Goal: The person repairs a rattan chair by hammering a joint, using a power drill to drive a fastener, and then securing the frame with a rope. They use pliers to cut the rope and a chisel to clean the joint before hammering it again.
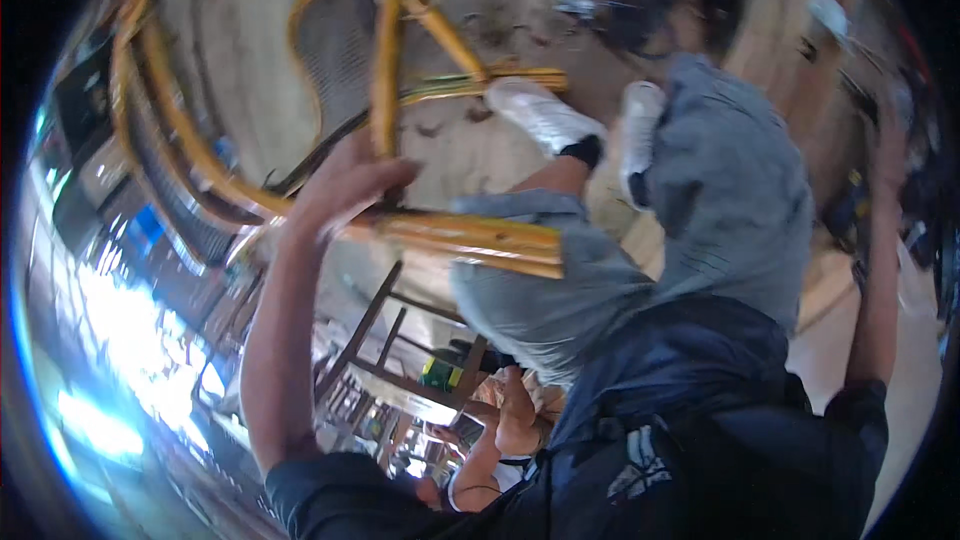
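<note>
A yellow-brown rattan chair frame (460,238) with dark woven panels tilts across the upper left. My left hand (345,180) is closed round it where a horizontal rail meets an upright pole, with the thumb lying toward the pole. The doubled end of that rail reaches over my grey-trousered thigh. My right arm stretches out to the far right, and my right hand (888,135) is smeared by motion near the picture's dark rim. Its fingers do not show well enough to tell whether it holds anything.
A pale wooden plank or bench (775,25) stands at the upper right. My white shoes (545,118) rest on the dusty floor (450,150), which has scraps on it. Behind me are a dark wooden frame (385,365) and another person's bent limbs (515,410). Bright light glares at left.
</note>
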`<action>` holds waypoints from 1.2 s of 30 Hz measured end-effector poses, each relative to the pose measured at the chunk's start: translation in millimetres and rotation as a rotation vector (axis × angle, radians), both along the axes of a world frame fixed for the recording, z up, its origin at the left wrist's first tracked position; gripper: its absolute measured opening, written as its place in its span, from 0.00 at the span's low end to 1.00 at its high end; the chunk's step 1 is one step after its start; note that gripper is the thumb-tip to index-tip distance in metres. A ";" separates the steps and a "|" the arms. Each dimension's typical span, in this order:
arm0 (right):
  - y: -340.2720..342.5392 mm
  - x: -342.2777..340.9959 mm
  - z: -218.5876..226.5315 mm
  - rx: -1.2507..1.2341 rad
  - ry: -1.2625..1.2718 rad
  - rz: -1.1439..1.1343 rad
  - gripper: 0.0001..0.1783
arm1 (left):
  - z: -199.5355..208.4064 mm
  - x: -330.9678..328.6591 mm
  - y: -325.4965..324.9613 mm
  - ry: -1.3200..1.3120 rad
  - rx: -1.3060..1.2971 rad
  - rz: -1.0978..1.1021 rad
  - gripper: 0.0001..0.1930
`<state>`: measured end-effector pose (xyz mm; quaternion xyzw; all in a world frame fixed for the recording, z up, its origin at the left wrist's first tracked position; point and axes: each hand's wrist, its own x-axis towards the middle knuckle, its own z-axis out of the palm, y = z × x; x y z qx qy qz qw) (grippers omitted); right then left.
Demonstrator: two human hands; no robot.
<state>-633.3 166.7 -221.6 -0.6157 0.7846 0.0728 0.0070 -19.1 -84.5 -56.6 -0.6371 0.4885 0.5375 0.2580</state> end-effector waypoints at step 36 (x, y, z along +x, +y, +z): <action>271.7 64.5 18.4 -0.221 -1.319 -1.545 0.23 | 7.2 -8.5 11.4 -0.084 -0.076 0.163 0.16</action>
